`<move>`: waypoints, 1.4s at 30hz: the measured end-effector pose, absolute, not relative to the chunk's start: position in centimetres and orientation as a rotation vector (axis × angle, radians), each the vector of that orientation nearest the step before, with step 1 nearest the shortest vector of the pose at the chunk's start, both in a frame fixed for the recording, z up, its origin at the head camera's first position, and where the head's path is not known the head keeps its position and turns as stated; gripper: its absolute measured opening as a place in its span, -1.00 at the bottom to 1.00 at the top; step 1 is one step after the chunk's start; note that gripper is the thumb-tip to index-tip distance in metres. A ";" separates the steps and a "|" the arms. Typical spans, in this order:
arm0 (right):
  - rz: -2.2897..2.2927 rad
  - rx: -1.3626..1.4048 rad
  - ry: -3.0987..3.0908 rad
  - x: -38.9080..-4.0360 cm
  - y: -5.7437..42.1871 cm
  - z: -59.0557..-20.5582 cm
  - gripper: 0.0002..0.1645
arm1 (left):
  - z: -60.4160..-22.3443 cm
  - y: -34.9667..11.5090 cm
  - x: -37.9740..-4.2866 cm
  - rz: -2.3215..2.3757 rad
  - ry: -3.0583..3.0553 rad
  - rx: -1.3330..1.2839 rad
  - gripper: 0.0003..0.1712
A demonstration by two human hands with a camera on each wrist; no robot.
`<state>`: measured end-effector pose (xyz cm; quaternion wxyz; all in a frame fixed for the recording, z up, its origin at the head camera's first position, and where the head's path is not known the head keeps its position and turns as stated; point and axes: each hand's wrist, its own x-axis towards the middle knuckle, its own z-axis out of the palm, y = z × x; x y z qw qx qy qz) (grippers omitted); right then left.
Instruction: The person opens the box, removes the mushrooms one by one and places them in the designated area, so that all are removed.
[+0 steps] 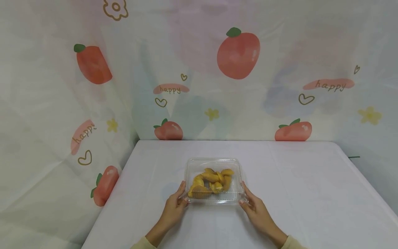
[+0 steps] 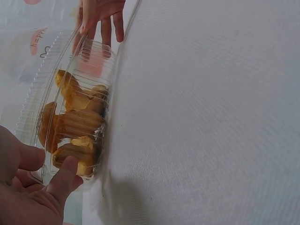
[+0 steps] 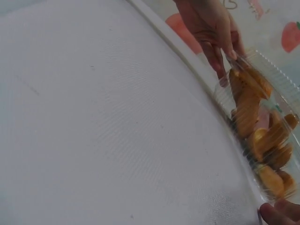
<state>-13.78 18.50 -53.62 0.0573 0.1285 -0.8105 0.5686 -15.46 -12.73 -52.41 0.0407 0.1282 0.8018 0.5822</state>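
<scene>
A clear plastic lidded box (image 1: 214, 200) is between my two hands, its lid closed. Inside lie several yellow-brown curved pieces (image 2: 77, 123), piled loosely; their kind does not show clearly. My left hand (image 1: 174, 207) grips the box's left side near the front corner, thumb at the near side and fingers along the edge. On the opposite side my right hand (image 1: 258, 212) holds the box in much the same way. Only the fingertips of the right hand (image 3: 283, 213) show in the right wrist view, at the box's near end.
A white cloth covers the table (image 1: 295, 180), which stretches out on both sides of the box. Behind it and along the left hangs a pale curtain (image 1: 199, 114) printed with red fruit, hearts and the word "happy".
</scene>
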 end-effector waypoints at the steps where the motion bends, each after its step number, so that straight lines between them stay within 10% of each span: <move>1: 1.730 0.380 -2.437 -13.8 18.5 -53.6 -0.38 | -52.4 -12.7 -15.4 1.781 2.456 0.391 -0.33; 42: 1.559 0.516 -2.338 -15.0 20.2 -49.7 -0.48 | -47.8 -14.0 -16.6 1.723 2.773 0.542 -0.43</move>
